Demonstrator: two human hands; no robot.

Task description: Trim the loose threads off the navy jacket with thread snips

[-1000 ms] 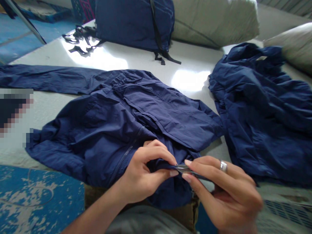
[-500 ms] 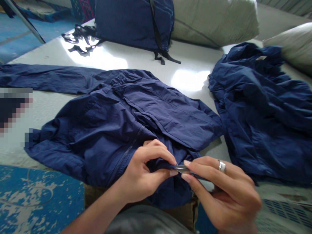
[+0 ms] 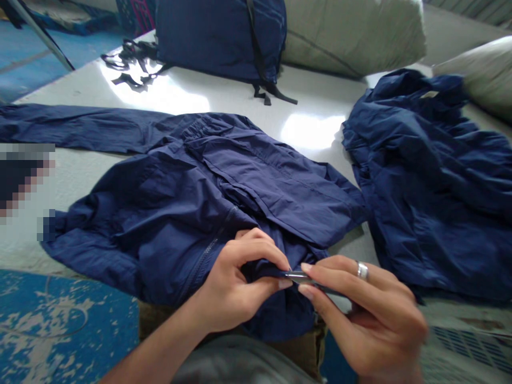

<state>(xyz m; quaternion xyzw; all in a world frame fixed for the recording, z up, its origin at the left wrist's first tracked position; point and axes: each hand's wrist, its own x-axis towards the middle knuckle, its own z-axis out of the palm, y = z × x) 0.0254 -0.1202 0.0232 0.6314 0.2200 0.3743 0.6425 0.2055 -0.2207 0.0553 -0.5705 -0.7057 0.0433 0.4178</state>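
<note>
A dark blue garment [image 3: 160, 213], apparently a jacket with a zipper [image 3: 210, 246], lies spread across the table. At its near edge, my left hand [image 3: 244, 285] is closed, pinching a fold of its fabric between thumb and index finger. My right hand [image 3: 368, 314] wears a ring and is closed around small metal thread snips [image 3: 298, 276]. Their pointed blades meet the pinched fabric beside my left fingertips. Most of the snips' handle is hidden in my right palm.
Another dark blue garment [image 3: 436, 192] is heaped on the right of the white table [image 3: 236, 98]. A strapped navy bundle [image 3: 216, 40] and a large pale sack [image 3: 352, 37] stand at the back. Black straps [image 3: 136, 64] lie at the far left.
The blades of the snips have come together at the fabric. Both hands and the garment stay almost in the same place.
</note>
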